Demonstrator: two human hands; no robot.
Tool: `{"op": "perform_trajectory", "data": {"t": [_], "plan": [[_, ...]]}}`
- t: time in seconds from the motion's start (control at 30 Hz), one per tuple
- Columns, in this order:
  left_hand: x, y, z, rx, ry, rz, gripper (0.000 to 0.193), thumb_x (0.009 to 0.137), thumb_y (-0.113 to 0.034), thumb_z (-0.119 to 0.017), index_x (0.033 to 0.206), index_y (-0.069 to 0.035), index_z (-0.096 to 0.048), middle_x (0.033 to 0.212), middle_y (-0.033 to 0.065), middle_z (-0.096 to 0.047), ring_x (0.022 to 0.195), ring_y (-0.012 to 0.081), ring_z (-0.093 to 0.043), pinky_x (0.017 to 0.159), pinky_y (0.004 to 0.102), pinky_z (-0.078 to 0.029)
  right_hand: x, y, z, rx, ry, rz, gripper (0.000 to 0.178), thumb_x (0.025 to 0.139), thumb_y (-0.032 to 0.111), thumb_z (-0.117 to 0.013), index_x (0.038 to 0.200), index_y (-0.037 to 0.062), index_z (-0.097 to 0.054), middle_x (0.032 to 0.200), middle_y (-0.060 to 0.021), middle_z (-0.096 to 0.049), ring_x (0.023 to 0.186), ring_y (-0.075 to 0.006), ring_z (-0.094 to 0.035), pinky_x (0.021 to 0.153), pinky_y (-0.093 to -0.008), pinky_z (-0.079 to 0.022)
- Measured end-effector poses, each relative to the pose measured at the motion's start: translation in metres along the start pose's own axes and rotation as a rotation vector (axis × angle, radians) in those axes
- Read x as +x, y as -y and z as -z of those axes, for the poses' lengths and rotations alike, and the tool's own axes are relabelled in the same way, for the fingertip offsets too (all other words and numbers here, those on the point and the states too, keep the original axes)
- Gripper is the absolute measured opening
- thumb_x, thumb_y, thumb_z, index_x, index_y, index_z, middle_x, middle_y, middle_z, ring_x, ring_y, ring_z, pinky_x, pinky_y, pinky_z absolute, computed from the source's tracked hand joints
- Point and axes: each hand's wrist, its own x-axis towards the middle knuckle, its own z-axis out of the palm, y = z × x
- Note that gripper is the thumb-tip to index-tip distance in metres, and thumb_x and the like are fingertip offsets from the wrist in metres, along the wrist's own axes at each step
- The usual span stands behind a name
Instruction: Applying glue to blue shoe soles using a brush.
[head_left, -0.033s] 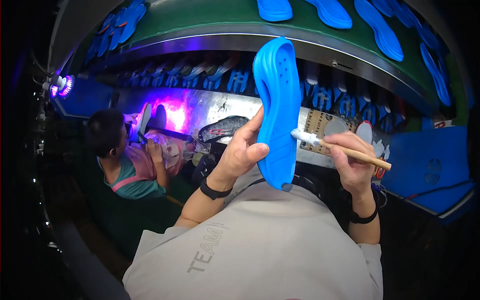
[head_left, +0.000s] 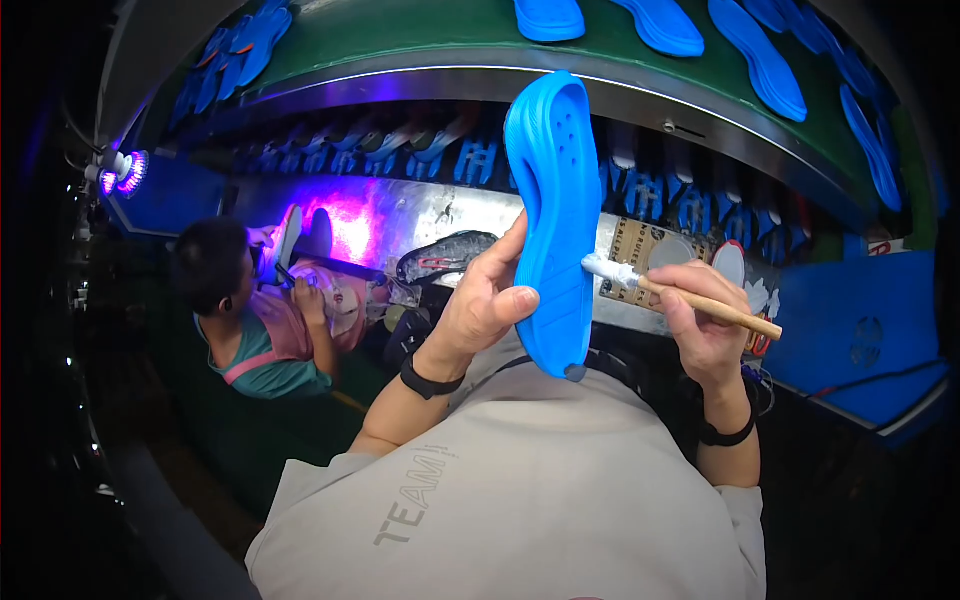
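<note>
A blue shoe sole (head_left: pixel 556 225) stands nearly upright in front of me, with small holes near its top and a dark spot at its lower end. My left hand (head_left: pixel 490 300) grips its left edge, thumb on the near face and the other fingers partly hidden behind. In my right hand (head_left: pixel 712 330) is a brush (head_left: pixel 752 323) with a light wooden handle, pinched between thumb and fingers. White material coats its bristles, whose tip meets the sole's right edge a little below mid-height.
A green conveyor belt (head_left: pixel 420 45) with several blue soles crosses the far side. Shoes fill the shelf beneath it. Below lies a metal worktop (head_left: pixel 470 208) with brown cardboard (head_left: pixel 632 243). A co-worker (head_left: pixel 265 330) at left holds a shoe beside a purple lamp (head_left: pixel 128 173).
</note>
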Motion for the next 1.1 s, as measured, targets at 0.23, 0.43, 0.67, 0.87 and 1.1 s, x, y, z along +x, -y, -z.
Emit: {"op": "perform_trajectory", "data": {"t": [0.23,0.43,0.67,0.87,1.1], "plan": [[-0.002,-0.005,0.003,0.014,-0.042,-0.019,0.113,0.083,-0.043,-0.08,0.164,0.001,-0.016,0.158,0.0171,-0.042,0.143,0.0272,-0.046,0.118,0.04,-0.038,-0.005,0.0,-0.004,-0.013,0.097,0.109,0.012,0.082,0.001,-0.07,0.094,-0.0009,-0.074,0.078,-0.0107,-0.071,0.064,-0.0205,-0.064,0.06,-0.0313,-0.048],[0.0,-0.004,0.003,-0.014,-0.052,-0.03,0.115,0.081,-0.045,-0.082,0.164,0.0,-0.017,0.158,0.0171,-0.042,0.141,0.0275,-0.048,0.117,0.0405,-0.04,-0.007,0.002,0.005,0.071,0.161,0.061,0.015,0.082,0.001,-0.069,0.096,-0.0012,-0.075,0.078,-0.0097,-0.072,0.064,-0.0194,-0.064,0.061,-0.0304,-0.049],[0.005,-0.003,0.006,0.021,-0.042,-0.048,0.118,0.08,-0.048,-0.083,0.165,0.0,-0.017,0.157,0.017,-0.042,0.141,0.027,-0.048,0.116,0.0404,-0.041,-0.003,-0.002,-0.005,0.0,0.026,0.037,0.016,0.081,-0.002,-0.071,0.096,-0.0018,-0.076,0.082,-0.0102,-0.074,0.066,-0.0202,-0.065,0.062,-0.0306,-0.05],[0.008,-0.001,0.01,0.059,-0.044,-0.054,0.116,0.081,-0.051,-0.081,0.164,0.001,-0.018,0.155,0.0166,-0.045,0.138,0.0265,-0.051,0.113,0.04,-0.045,-0.002,0.001,0.0,-0.039,0.168,0.174,0.015,0.08,-0.001,-0.071,0.094,-0.0022,-0.075,0.08,-0.0121,-0.073,0.064,-0.0236,-0.065,0.062,-0.0325,-0.05],[0.007,0.007,0.019,-0.583,0.072,0.078,0.108,0.086,-0.072,-0.063,0.156,0.003,-0.032,0.145,0.0319,-0.049,0.122,0.0397,-0.062,0.099,0.0457,-0.058,-0.019,-0.007,0.008,0.328,0.007,0.025,0.025,0.086,0.016,-0.072,0.096,-0.0063,-0.074,0.078,-0.0125,-0.071,0.064,-0.0176,-0.062,0.058,-0.0275,-0.046]]}}
